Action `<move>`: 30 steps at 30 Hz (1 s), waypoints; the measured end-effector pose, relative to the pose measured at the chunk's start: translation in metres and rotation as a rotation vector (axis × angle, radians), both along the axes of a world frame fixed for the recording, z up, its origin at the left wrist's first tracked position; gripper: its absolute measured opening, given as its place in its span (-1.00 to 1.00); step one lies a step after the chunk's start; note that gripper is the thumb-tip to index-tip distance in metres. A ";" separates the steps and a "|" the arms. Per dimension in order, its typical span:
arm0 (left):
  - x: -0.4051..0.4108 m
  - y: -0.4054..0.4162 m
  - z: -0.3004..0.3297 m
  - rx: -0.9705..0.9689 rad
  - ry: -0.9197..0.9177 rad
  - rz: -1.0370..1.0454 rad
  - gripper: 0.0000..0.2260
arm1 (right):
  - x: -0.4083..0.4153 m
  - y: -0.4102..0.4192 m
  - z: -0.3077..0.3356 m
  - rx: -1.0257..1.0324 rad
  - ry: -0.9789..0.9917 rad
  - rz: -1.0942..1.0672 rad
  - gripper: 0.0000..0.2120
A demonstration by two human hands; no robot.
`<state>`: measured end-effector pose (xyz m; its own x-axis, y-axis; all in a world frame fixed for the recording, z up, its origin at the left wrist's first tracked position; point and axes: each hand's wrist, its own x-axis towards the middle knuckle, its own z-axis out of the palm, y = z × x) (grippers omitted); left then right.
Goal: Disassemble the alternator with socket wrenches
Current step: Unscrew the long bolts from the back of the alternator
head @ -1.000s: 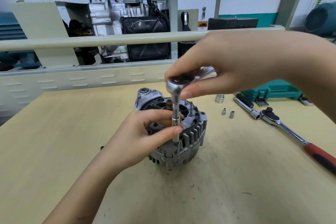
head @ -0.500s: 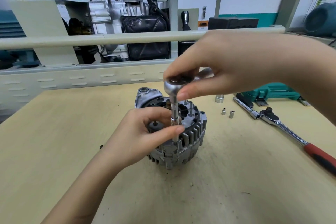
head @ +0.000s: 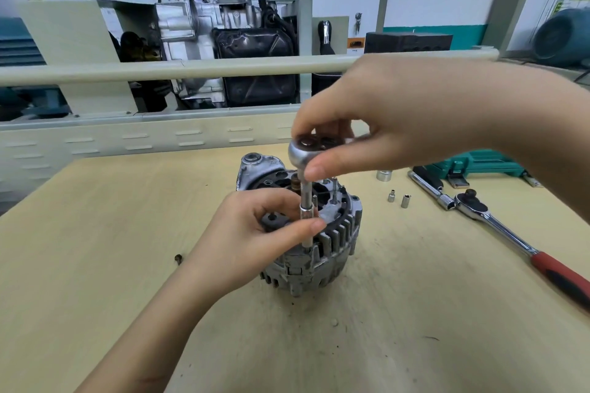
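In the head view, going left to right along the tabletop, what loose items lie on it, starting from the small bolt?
Small bolt → alternator → large socket → two small sockets → red-handled ratchet. The green case overlaps the ratchet's span, so it is left out.

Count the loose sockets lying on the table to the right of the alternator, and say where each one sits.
3: a larger socket farthest back near the green case, and two small sockets side by side nearer the alternator. Hands may hide others.
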<state>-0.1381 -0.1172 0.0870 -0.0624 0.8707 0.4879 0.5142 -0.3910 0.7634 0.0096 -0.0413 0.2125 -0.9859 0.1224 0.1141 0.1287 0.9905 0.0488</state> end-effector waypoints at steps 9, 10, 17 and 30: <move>-0.002 -0.002 0.002 0.000 -0.018 -0.054 -0.94 | -0.001 0.003 0.002 -0.018 -0.013 -0.014 -0.67; -0.001 -0.001 0.002 0.011 -0.025 -0.039 -0.97 | -0.002 0.002 0.002 -0.013 -0.001 -0.022 -0.63; 0.003 0.001 0.001 0.078 0.007 0.029 -0.86 | -0.003 0.003 -0.001 0.027 0.018 -0.043 -0.50; 0.001 0.001 -0.001 0.082 0.079 0.076 -0.85 | -0.004 0.003 0.002 0.028 0.013 -0.056 -0.49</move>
<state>-0.1366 -0.1159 0.0862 -0.0855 0.8216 0.5636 0.6021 -0.4081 0.6863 0.0060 -0.0387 0.2144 -0.9761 0.1737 0.1307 0.1844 0.9800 0.0748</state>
